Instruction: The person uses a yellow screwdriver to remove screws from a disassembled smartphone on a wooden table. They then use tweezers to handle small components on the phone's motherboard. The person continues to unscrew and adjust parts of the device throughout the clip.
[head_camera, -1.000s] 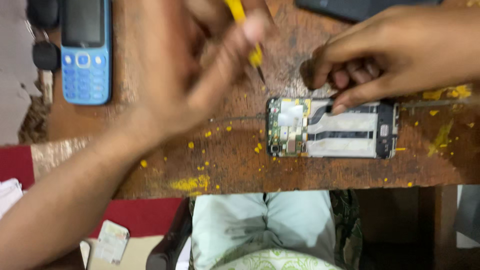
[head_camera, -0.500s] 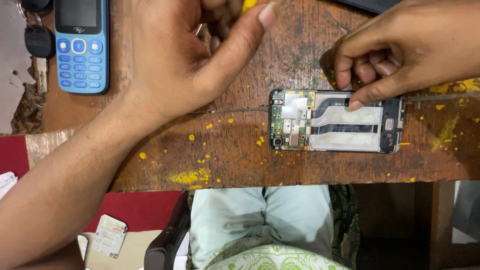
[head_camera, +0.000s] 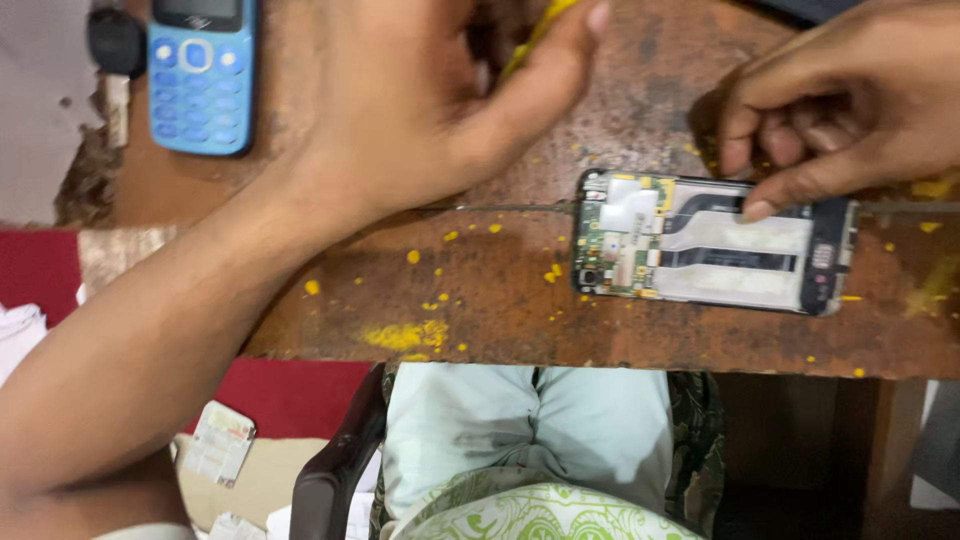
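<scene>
Both hands are seen over a worn wooden table (head_camera: 500, 290). A yellow tool (head_camera: 535, 35) is gripped in the closed left hand (head_camera: 440, 110), which is held above the table to the left of an opened phone (head_camera: 710, 245); only a short stretch of the tool shows between the fingers. The right hand (head_camera: 850, 100) is curled narrow, and its thumb tip is pressed on the upper edge of the phone's pale middle plate; nothing can be seen held in it.

Compared with the earlier frames, the left hand has been lifted up and away from the phone, and less of the yellow tool is shown. The right hand has been kept on the phone, which has stayed near the table's front edge, its green board end turned left.

A blue keypad phone (head_camera: 200, 75) lies at the far left of the table, well apart. Yellow specks (head_camera: 405, 335) are scattered across the wood. Pale trousers (head_camera: 530, 420) are seen below the table edge. The left forearm blocks part of the table's left side.
</scene>
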